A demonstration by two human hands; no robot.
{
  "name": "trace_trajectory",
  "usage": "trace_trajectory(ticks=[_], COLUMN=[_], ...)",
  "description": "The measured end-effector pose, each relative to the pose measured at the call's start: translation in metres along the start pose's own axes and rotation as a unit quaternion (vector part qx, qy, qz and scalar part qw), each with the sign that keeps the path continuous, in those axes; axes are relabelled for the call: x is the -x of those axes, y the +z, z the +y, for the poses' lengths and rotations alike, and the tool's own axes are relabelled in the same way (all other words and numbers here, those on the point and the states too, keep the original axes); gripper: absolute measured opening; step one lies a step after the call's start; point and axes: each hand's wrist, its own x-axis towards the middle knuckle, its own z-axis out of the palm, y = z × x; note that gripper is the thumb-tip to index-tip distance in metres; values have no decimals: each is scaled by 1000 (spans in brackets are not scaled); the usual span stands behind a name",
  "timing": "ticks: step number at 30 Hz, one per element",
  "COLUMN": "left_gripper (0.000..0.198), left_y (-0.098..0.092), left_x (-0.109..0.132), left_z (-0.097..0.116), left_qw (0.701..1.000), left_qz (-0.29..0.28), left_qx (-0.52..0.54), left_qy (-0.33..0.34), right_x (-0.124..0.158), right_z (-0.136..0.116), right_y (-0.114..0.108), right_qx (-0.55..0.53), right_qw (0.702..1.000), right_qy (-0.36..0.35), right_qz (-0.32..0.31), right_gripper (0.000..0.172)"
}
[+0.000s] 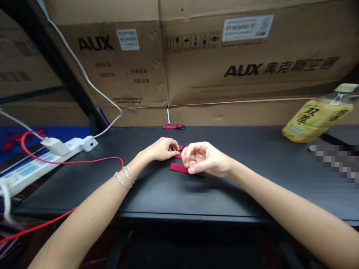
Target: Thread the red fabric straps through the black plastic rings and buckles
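Observation:
A red strap [177, 167] lies folded on the black table [252, 179] at its middle. My left hand [162, 148] pinches one red end with curled fingers; silver bracelets circle that wrist. My right hand [204, 160] meets it from the right, fingers bent around the strap, thumb pressing the lower band. A small dark piece shows under my right hand; I cannot make it out.
Large cardboard boxes [196, 56] stand along the table's back. A second red strap [174, 126] lies at their foot. A yellow drink bottle [316, 117] leans at the right. A white power strip [42, 158] with plugs, white cables and a red wire [70, 162] fill the left.

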Motion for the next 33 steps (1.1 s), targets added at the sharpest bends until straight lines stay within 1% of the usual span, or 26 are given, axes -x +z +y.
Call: trace_trajectory(ticks=[9,21,25,27,29,30,32,33], left_gripper=[24,26,24,23,25,27,30,32], left_y=[-1,0,0,0,0,1,2,2], left_x=[0,0,0,1,1,1,1,1], left_z=[1,-1,0,3,8,10,14,16], left_qw=[1000,1000,1000,998,987,977,955,946], left_qz=[-4,-2,12,14,2,-9,-22,-26], left_qx=[1,7,19,65,156,209,294,322], left_qy=[-8,-1,2,9,23,30,37,38], right_x=[0,0,-1,-3,-5,-6,-7,-7], right_z=[0,0,0,1,2,3,3,2], right_y=[1,1,1,-2,-6,-9,-16,-19], right_qx=[-3,16,46,98,192,250,368,413], right_qw=[1000,1000,998,993,974,956,903,879], right_qy=[2,-2,7,5,-17,-38,-76,-89], right_qz=[2,12,33,64,118,151,208,222], right_gripper=[30,31,31,31,31,30,29,28])
